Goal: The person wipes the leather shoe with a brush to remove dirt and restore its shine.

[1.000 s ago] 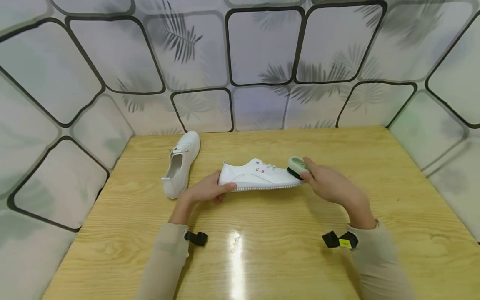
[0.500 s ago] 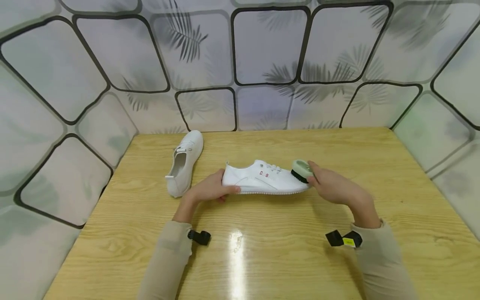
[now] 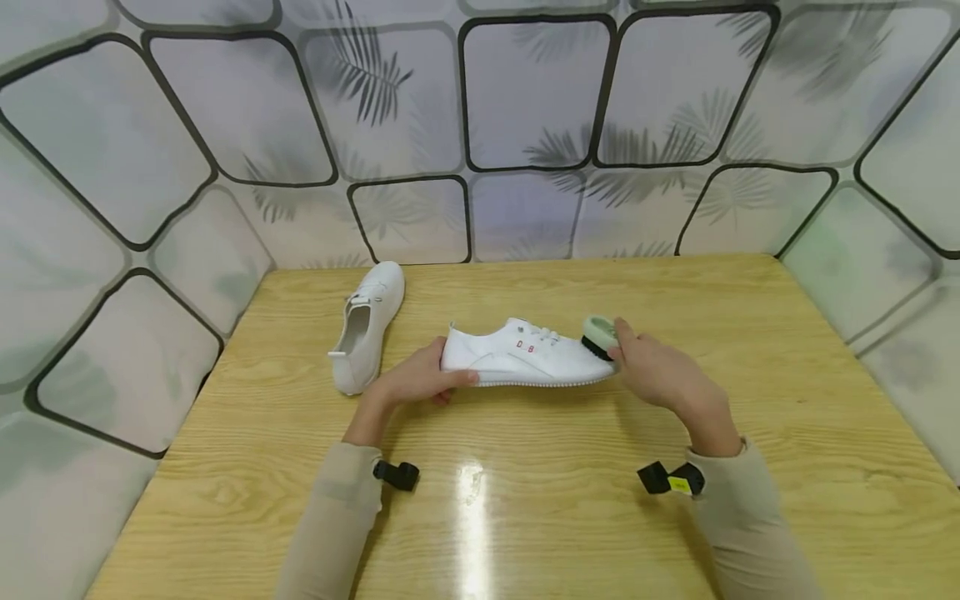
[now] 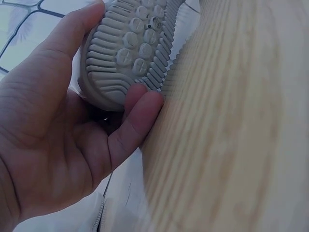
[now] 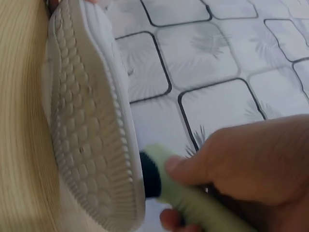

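A white lace-up shoe with small red letters on its side is held sideways over the table, toe to the right. My left hand grips its heel, thumb along the sole edge. In the left wrist view the ridged sole shows between thumb and fingers. My right hand holds a pale green brush with dark bristles laid against the toe. The right wrist view shows the brush's bristles at the shoe's edge, beside the patterned sole.
A second white shoe lies on the wooden table at the left, toe toward the back. A patterned wall covering encloses the table's back and sides. Black cameras sit on both wrists.
The brush has made small shifts over the shoe's toe with my right hand. My left hand keeps its grip on the heel, and the view has shifted slightly.
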The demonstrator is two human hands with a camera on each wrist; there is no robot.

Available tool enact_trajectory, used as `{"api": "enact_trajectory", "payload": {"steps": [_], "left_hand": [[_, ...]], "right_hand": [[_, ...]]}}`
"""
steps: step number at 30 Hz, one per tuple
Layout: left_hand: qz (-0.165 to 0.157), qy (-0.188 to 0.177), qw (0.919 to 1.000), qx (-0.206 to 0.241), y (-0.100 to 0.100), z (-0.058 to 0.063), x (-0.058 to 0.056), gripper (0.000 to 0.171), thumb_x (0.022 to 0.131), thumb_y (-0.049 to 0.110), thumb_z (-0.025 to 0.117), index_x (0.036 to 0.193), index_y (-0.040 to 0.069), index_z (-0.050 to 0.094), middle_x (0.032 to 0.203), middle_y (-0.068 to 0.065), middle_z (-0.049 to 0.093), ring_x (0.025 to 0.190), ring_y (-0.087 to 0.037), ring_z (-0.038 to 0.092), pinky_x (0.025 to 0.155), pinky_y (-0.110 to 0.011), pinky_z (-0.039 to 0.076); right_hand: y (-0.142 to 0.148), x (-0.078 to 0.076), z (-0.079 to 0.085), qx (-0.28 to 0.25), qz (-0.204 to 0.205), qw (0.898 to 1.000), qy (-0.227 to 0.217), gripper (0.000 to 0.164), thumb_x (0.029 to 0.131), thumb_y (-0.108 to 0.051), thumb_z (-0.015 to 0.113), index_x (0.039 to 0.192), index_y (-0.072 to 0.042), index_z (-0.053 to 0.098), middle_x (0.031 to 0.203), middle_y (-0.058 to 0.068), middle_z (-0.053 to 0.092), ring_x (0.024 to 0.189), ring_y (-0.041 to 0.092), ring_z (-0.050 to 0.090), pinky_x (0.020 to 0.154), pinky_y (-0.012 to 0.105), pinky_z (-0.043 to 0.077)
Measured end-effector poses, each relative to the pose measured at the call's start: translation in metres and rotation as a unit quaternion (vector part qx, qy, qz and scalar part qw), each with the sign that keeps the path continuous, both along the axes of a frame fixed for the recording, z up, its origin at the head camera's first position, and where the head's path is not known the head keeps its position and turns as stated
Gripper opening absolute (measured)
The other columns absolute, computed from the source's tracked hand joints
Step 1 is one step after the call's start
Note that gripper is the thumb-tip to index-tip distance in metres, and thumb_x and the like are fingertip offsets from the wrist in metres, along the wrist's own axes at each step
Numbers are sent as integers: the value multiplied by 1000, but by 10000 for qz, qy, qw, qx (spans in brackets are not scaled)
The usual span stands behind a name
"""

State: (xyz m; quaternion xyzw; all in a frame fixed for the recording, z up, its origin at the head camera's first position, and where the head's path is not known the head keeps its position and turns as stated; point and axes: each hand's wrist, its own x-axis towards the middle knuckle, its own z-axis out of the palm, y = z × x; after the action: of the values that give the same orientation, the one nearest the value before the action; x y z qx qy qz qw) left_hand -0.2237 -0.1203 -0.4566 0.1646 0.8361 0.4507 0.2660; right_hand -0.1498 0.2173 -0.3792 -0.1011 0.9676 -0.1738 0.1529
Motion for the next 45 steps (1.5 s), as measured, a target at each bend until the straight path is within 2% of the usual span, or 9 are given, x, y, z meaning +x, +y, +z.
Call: {"api": "enact_trajectory", "payload": {"steps": [6, 14, 17, 21, 26, 29, 32, 38, 45], "left_hand": [[-16, 30, 10000, -92, 1, 0, 0, 68, 90, 45, 71, 133, 2, 40, 101, -16, 58, 76, -24, 63, 66, -36, 57], [-76, -3, 10000, -33, 4, 1, -1, 68, 90, 44, 71, 134, 2, 40, 100, -16, 59, 76, -24, 63, 66, -36, 57], [-49, -10, 10000, -53, 3, 2, 0, 66, 90, 43, 70, 132, 2, 41, 97, -15, 59, 75, -24, 63, 65, -36, 57], [-74, -10, 10000, -59, 3, 2, 0, 63, 91, 44, 69, 130, 2, 43, 94, -15, 59, 74, -23, 62, 65, -36, 57], [-160, -50, 9999, 32, 4, 1, 0, 64, 92, 45, 69, 132, 3, 42, 95, -14, 58, 76, -23, 61, 67, -36, 57], [-118, -53, 9999, 8, 4, 2, 1, 63, 92, 44, 69, 131, 3, 43, 95, -14, 58, 76, -23, 61, 67, -36, 56], [-67, -65, 9999, -44, 3, 3, 1, 61, 92, 43, 68, 130, 3, 43, 94, -14, 58, 75, -23, 61, 66, -36, 56], [-181, -22, 9998, -21, 5, 3, 1, 60, 93, 44, 68, 131, 4, 43, 91, -13, 57, 73, -22, 60, 66, -36, 56], [-147, -48, 9999, -15, 5, 4, 0, 58, 93, 42, 68, 129, 4, 44, 92, -13, 57, 73, -22, 60, 66, -36, 56]], "right_hand": [[-6, 4, 2, -1027, 955, 9899, 185, 57, 110, -26, 36, 157, 0, 17, 151, 29, 37, 135, 43, 41, 106, 58, 36], [29, -3, 1, -246, 156, 9993, 239, 58, 108, -20, 42, 154, 8, 20, 108, 24, 60, 79, 26, 52, 74, 43, 41], [27, -3, 1, -644, 274, 9972, 256, 59, 109, -24, 40, 155, 5, 18, 130, 30, 54, 106, 37, 58, 87, 52, 45], [18, -1, 3, -1283, 842, 9881, 134, 60, 108, -30, 41, 156, 1, 20, 153, 28, 34, 138, 45, 37, 108, 60, 33], [31, -2, 3, -784, 420, 9960, 115, 60, 108, -26, 43, 154, 6, 21, 136, 30, 52, 103, 37, 60, 88, 52, 45], [37, -5, 0, -484, 10, 9987, 150, 61, 109, -27, 40, 153, 10, 18, 111, 25, 61, 73, 24, 52, 73, 42, 42], [27, -4, -1, -775, 119, 9967, 218, 61, 109, -28, 38, 153, 9, 19, 106, 23, 61, 73, 21, 49, 70, 39, 40], [14, 4, 7, -1210, 560, 9910, 122, 59, 108, -31, 41, 155, 1, 25, 146, 30, 44, 112, 31, 55, 92, 50, 44], [42, -4, 1, -653, -258, 9975, 57, 65, 108, -34, 39, 155, 6, 19, 122, 32, 59, 71, 23, 51, 73, 44, 41]]}}
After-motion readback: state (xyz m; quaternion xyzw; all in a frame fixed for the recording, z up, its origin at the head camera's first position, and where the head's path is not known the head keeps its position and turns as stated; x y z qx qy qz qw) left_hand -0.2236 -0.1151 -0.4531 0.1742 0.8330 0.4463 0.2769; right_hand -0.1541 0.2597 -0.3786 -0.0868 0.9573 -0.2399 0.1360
